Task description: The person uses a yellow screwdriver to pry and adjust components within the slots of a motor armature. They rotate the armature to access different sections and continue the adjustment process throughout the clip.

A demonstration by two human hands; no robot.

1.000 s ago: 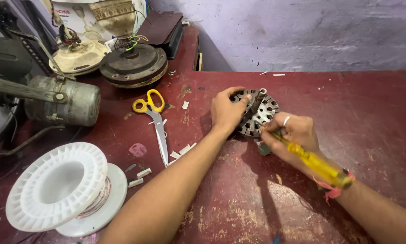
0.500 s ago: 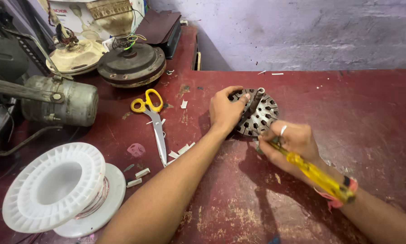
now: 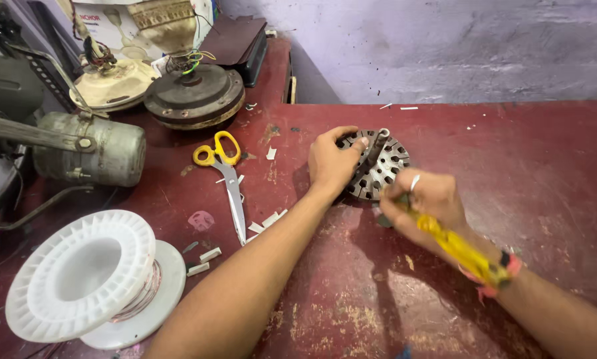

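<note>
- Left hand [image 3: 332,159] grips the perforated motor core [image 3: 378,165], propped on edge on the red table [image 3: 544,166].
- Right hand [image 3: 426,203] fists a yellow-handled tool [image 3: 458,251] beside the core.
- Yellow-handled scissors [image 3: 227,174] lie nearby.

bare forearms, finger ring [image 3: 415,182], pink wristband [image 3: 504,272]
</note>
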